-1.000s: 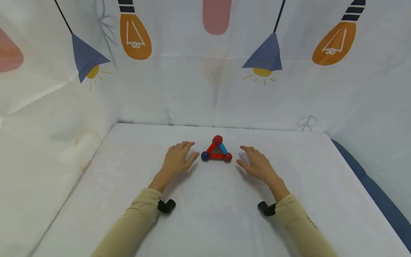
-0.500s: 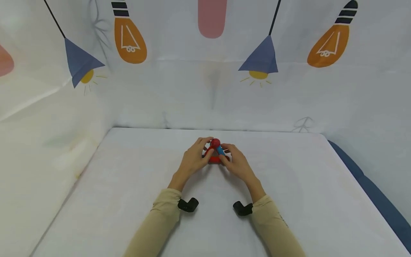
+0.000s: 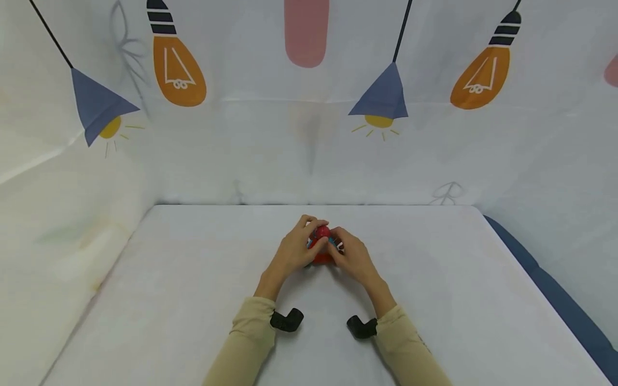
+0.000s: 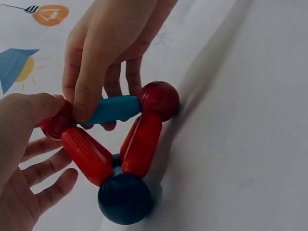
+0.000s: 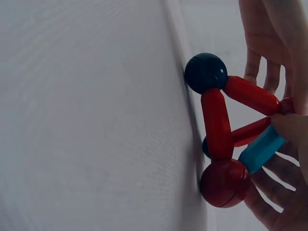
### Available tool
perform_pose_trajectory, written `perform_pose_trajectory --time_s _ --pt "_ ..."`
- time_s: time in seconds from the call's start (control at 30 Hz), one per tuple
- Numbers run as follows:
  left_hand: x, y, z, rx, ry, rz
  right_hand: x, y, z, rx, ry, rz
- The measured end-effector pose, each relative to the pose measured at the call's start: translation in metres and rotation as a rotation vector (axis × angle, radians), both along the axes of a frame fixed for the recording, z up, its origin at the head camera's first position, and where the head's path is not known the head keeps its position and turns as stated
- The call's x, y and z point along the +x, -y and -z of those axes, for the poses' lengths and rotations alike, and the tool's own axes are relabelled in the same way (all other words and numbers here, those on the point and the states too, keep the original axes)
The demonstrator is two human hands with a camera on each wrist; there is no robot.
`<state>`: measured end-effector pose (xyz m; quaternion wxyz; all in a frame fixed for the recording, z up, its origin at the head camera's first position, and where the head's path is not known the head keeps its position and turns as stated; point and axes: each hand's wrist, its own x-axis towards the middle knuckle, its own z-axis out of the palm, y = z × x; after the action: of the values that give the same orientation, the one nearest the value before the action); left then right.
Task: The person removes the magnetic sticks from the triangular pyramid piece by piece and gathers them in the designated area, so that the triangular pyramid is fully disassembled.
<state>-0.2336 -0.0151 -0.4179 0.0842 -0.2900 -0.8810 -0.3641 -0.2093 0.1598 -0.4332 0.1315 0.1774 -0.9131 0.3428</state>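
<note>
Between my two hands stands a small pyramid of magnetic rods and balls, its red top ball (image 3: 323, 232) showing between the fingers in the head view. My left hand (image 3: 292, 252) holds that top ball, the thumb against it. With thumb and fingers my right hand (image 3: 354, 257) pinches the light-blue rod (image 4: 113, 109) close below the top. The front side has red rods (image 5: 217, 122), a dark-blue ball (image 4: 125, 198) at one lower corner and a red ball (image 5: 225, 183) at the other. In the head view the hands hide much of the pyramid.
The white tabletop (image 3: 193, 321) spreads around the hands. Behind it hangs a white sheet (image 3: 260, 150) printed with lamps and bulbs. Dark-blue cloth (image 3: 555, 284) lies past the right table edge. Each wrist carries a black camera mount (image 3: 287, 320).
Both hands have come inward from either side of the pyramid and taken hold of its upper part. The head view has shifted slightly, so the table sits lower in it.
</note>
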Motion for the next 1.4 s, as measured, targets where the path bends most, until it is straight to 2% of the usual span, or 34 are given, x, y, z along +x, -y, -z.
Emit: perform_pose_trajectory --time_s 0.2,0.33,0.43,0.63,0.73,0.8,0.9,1.0,1.1,1.2,1.27,1.4 --pt "0.004 0.001 0.006 0.05 -0.046 0.008 0.003 0.0 0.002 -0.018 -0.05 -0.034" --pt "0.002 0.007 0.007 0.098 -0.073 -0.008 0.001 -0.002 0.002 -0.056 -0.017 -0.035" --pt "0.0 0.015 0.007 0.127 -0.064 -0.032 0.0 -0.007 0.002 -0.098 0.027 -0.011" --pt "-0.005 0.043 0.006 0.158 0.061 -0.061 -0.003 -0.024 0.0 -0.144 0.001 0.026" --pt "-0.009 0.06 0.006 0.15 0.128 -0.059 -0.005 -0.034 -0.003 -0.144 -0.013 0.045" --pt "-0.011 0.073 0.006 0.13 0.172 -0.052 -0.005 -0.04 -0.004 -0.128 0.011 0.044" --pt "-0.011 0.09 0.007 0.086 0.258 -0.048 -0.005 -0.05 -0.006 -0.081 0.103 0.035" --pt "-0.011 0.101 0.007 0.046 0.346 -0.027 -0.004 -0.059 -0.005 -0.025 0.236 0.029" --pt "-0.01 0.107 0.008 0.003 0.406 -0.002 -0.003 -0.065 -0.004 0.018 0.36 0.011" --pt "-0.01 0.109 0.011 -0.042 0.445 0.018 -0.002 -0.067 -0.004 0.039 0.421 -0.016" --pt "-0.011 0.107 0.014 -0.068 0.463 0.024 -0.002 -0.063 -0.005 0.051 0.402 -0.031" --pt "-0.012 0.101 0.019 -0.076 0.478 0.034 -0.004 -0.043 -0.01 0.051 0.282 -0.056"
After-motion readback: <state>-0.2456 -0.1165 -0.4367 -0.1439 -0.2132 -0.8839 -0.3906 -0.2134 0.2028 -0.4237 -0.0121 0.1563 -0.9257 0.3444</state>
